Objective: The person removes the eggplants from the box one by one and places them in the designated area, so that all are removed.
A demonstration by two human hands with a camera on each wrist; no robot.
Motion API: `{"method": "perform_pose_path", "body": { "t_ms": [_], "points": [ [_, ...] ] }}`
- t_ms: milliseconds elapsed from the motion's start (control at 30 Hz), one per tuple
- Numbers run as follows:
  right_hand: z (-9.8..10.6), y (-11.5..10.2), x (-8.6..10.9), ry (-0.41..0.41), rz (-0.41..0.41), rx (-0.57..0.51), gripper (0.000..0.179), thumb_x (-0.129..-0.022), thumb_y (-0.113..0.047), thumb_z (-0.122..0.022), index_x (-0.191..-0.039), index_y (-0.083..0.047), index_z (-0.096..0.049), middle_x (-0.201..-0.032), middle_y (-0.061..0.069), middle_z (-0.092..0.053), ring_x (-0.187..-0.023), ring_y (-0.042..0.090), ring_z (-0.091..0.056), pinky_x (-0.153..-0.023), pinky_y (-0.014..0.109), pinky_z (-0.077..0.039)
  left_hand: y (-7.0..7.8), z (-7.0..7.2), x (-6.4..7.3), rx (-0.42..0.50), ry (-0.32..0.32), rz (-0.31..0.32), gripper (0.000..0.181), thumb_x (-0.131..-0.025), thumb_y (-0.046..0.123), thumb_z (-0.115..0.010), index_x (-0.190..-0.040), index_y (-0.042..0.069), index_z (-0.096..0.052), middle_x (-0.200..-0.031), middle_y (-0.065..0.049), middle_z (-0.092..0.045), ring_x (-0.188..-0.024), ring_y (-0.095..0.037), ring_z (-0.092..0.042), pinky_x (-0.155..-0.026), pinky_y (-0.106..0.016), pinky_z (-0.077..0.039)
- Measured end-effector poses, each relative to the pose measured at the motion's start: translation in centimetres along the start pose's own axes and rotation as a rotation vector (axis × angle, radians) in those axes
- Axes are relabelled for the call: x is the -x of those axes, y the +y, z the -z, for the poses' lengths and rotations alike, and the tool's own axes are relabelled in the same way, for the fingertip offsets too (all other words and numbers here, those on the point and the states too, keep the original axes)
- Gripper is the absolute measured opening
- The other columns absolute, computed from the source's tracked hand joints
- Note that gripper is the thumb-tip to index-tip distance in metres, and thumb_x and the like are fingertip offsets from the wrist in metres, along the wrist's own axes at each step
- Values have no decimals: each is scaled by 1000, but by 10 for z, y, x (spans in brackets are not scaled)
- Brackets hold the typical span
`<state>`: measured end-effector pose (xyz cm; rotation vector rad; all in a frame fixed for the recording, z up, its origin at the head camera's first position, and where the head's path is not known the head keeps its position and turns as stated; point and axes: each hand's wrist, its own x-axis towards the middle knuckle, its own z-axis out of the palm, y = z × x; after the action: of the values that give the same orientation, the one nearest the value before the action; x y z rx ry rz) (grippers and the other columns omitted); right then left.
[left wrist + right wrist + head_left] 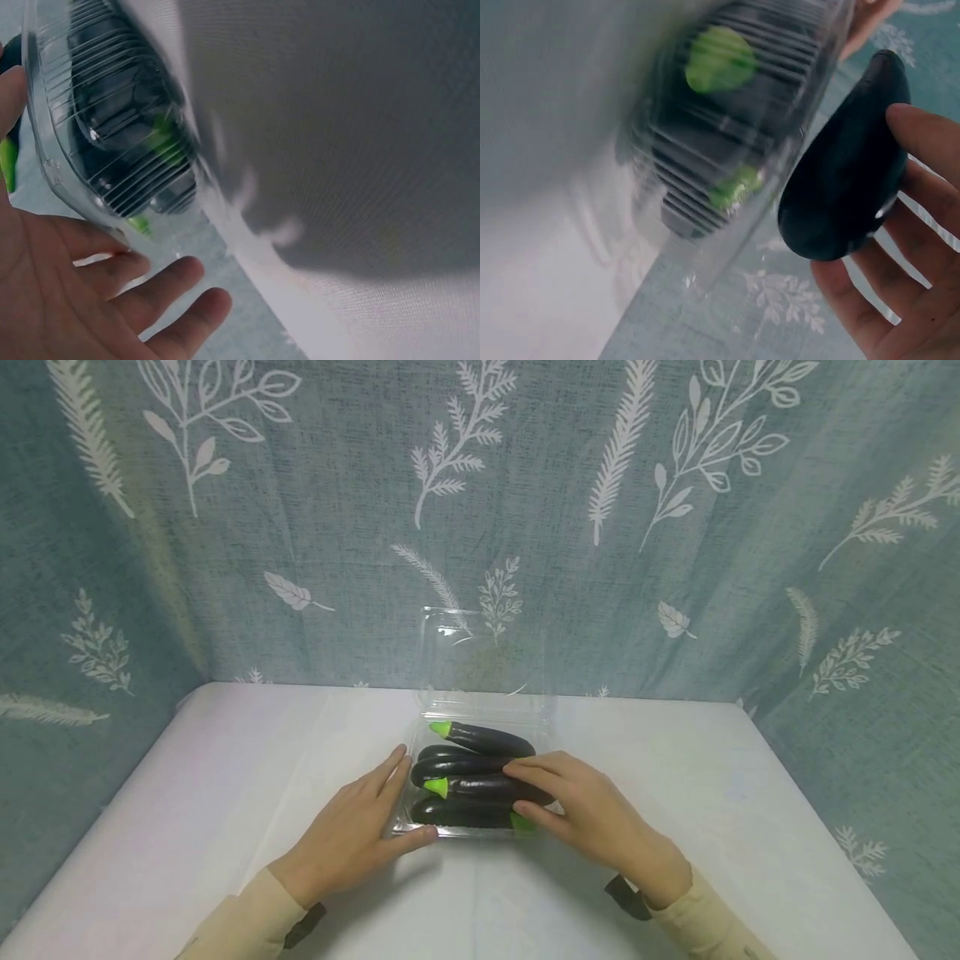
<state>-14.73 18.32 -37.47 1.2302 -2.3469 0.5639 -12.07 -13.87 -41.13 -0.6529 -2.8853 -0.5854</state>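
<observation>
A clear plastic clamshell box stands on the table, filled with several dark eggplants with bright green stem ends. My right hand grips the rounded end of the top eggplant, whose stem end points left. In the right wrist view, thumb and fingers wrap this eggplant above the box rim. At the box's left front corner, my left hand rests with relaxed fingers along the side and the thumb at the front rim. Ribbed box walls show eggplants through them in the left wrist view.
The box's clear lid stands raised at the back, in front of a grey-green leaf-patterned curtain. White cloth covers the table. The curtain surrounds the table's back and both sides.
</observation>
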Motion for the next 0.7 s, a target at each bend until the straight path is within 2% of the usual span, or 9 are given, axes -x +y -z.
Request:
{"method": "perform_pose_path", "body": {
  "t_ms": [233, 433, 700],
  "points": [
    [15, 8, 1, 65, -50, 6, 48, -88, -23, -81, -133, -13, -67, -130, 1, -66, -120, 19, -62, -101, 34, -51, 0, 0, -1, -5, 9, -7, 102, -90, 70, -59, -157, -2, -32, -165, -16, -25, -141, -40, -42, -110, -55, -40],
    [25, 19, 7, 122, -67, 16, 47, -88, -20, -81, -132, -11, -68, -130, 2, -66, -120, 21, -61, -105, 26, -44, 1, 0, -1, -11, 20, -16, 100, -91, 68, -61, -156, -3, -34, -164, -17, -28, -139, -40, -44, -109, -55, -41],
    [39, 35, 18, 193, -69, 26, 50, -82, -9, -84, -129, -7, -69, -128, 5, -67, -116, 23, -62, -102, 18, -43, 1, 0, 0, -16, 25, -22, 101, -92, 73, -54, -155, -4, -36, -163, -17, -30, -137, -40, -47, -108, -55, -42]
  ]
}}
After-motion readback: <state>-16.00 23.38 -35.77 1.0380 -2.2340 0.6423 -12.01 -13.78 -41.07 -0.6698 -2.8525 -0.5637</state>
